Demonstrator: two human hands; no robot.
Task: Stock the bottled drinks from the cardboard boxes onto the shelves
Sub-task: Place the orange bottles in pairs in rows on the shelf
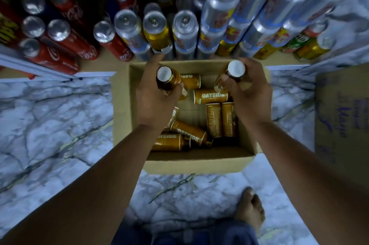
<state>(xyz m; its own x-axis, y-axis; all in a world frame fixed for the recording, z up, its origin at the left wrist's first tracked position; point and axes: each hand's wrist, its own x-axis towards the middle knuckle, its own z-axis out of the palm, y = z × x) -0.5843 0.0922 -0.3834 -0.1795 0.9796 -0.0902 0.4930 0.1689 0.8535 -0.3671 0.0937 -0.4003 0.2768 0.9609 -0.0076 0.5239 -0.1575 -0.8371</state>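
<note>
- Left hand (153, 93): fingers (151, 69) wrapped round a brown, white-capped bottle, call it left bottle (166, 79). It is upright, over the far-left part of the cardboard box (199, 165).
- Right hand (247, 93): fingers (253, 69) gripping an identical one, right bottle (235, 70). Cap up, over the far-right part of the box.
- Both bottles are in my grip above the box opening, neither on the shelf.
- Loose bottles (210, 96): at least six lying on their sides on the box floor, labels reading OATSIDE. Two sit side by side by the box's right wall, two are crossed at its near-left corner. My left hand hides part of the pile.
- Shelf (93, 65): just past the box's far edge and packed.
- Red cans (60, 59): on the shelf, far-left of the box.
- Silver-topped cans (184, 31): directly behind the box.
- Yellow and green cans (311, 49): on the shelf, far-right of the box.
- Second carton (339, 115): right of the box, with handwriting I can't read.
- Marble floor (50, 125): under the box.
- My bare foot (250, 206): on the floor, on the near side of the box, to the right.
</note>
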